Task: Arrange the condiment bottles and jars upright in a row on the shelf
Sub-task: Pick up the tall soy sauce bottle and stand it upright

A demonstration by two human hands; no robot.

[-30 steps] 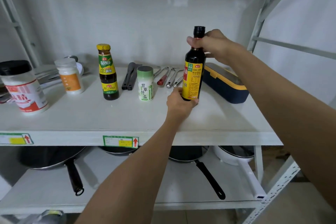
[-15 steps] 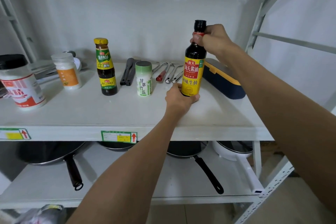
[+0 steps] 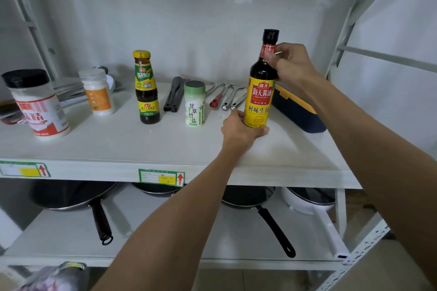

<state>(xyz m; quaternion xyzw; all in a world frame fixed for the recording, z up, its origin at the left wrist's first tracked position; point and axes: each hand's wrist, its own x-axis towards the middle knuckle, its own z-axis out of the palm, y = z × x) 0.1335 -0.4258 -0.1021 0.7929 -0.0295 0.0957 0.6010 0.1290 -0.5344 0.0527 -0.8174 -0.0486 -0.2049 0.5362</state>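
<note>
A tall dark soy sauce bottle [image 3: 260, 99] with a yellow label stands upright on the white shelf [image 3: 118, 146]. My right hand [image 3: 293, 64] grips its neck, and my left hand [image 3: 241, 127] wraps its base. To its left, in a rough row, stand a green-and-white salt shaker [image 3: 194, 106], a shorter sauce bottle [image 3: 145, 88] with a yellow cap, a white jar [image 3: 97, 92] with an orange label, and a large black-lidded jar [image 3: 37, 104] with a red label.
Black tongs [image 3: 173, 95] and metal utensil handles [image 3: 228, 99] lie behind the row. A dark blue box [image 3: 298, 111] with a yellow rim sits right of the tall bottle. Pans [image 3: 78, 198] rest on the lower shelf. Metal uprights frame both sides.
The soy sauce bottle has been turned so its yellow label faces me, and it has settled upright on the shelf. Both hands stay on it.
</note>
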